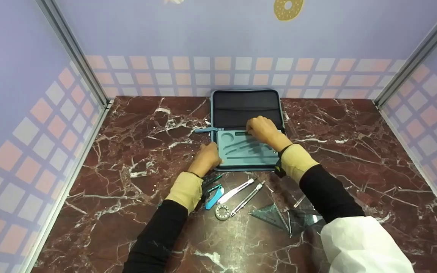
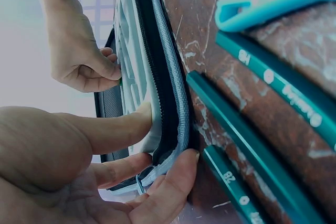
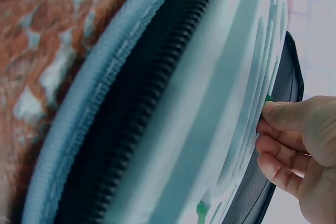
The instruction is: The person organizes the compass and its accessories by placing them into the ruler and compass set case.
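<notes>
A zippered blue case (image 1: 247, 90) lies unfolded by the back wall, its dark lid panel standing behind a pale blue molded tray (image 1: 220, 151). At the tray's front left corner, my left hand (image 1: 209, 155) grips the case; in the left wrist view its thumb presses the tray edge and its fingers curl round the outer rim. My right hand (image 1: 264, 131) is over the tray's back part, thumb and fingertips pinching a small green piece (image 3: 268, 98), mostly hidden by the fingers. Another green bit (image 3: 201, 212) shows in the tray in the right wrist view.
In front of the case lie green pencils (image 2: 252, 139), a light blue tool (image 1: 214, 200), a metal compass (image 1: 246, 201), another slim metal instrument (image 1: 236, 191) and a ring-shaped piece (image 1: 222, 212). Farther right are a clear set square (image 1: 269, 216) and another clear plastic piece (image 1: 312, 219).
</notes>
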The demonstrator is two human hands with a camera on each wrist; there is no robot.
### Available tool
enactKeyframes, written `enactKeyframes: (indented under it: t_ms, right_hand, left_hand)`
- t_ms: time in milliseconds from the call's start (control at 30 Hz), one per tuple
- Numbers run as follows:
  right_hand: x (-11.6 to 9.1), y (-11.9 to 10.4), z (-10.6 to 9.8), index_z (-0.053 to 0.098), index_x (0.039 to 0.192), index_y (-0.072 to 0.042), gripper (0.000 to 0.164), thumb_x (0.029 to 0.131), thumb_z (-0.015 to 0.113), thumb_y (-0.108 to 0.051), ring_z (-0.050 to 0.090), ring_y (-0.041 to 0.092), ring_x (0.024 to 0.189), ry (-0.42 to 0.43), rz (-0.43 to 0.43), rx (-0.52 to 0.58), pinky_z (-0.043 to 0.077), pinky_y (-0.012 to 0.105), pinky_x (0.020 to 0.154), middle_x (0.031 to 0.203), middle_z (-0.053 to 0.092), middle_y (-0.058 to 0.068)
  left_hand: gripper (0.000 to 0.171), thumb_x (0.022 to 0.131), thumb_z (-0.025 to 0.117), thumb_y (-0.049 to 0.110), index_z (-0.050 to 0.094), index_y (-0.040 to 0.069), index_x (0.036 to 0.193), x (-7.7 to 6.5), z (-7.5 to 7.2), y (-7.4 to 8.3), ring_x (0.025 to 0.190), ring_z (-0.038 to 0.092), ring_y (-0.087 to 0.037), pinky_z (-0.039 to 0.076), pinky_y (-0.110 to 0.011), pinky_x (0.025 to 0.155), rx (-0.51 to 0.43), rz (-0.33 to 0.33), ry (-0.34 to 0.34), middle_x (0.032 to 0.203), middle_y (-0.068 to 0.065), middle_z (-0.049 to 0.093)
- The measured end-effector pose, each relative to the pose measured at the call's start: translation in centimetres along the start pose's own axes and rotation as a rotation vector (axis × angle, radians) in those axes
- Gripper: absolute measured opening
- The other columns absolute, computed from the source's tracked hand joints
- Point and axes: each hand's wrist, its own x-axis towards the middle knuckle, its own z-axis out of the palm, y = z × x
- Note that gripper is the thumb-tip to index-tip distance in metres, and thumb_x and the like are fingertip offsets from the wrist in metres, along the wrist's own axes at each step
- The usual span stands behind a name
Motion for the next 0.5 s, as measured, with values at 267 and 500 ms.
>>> enactKeyframes:
  t_ms: [267,500]
  right_hand:
    - [-0.32,0.38,-0.4,0.078,0.099,0.003,0.016,0.101,0.062,-0.002,0.07,0.037,0.099,-0.018,0.009,0.023,0.056,0.049,0.086,0.105,0.074,0.02]
    - [-0.92,0.63,-0.65,0.076,0.115,0.004,0.028,0.1,0.052,0.006,0.067,0.04,0.113,-0.059,-0.01,0.065,0.054,0.05,0.095,0.118,0.072,0.024]
  left_hand:
    - [0.052,0.095,0.076,0.016,0.053,-0.001,0.138,0.16,0.13,0.07,0.13,0.051,-0.044,0.047,-0.046,0.102,0.002,-0.007,-0.012,0.151,-0.034,0.04]
    - [0.051,0.094,0.076,0.013,0.054,-0.003,0.137,0.17,0.15,-0.18,0.132,0.05,-0.041,0.046,-0.045,0.104,0.019,0.016,-0.006,0.146,-0.03,0.048]
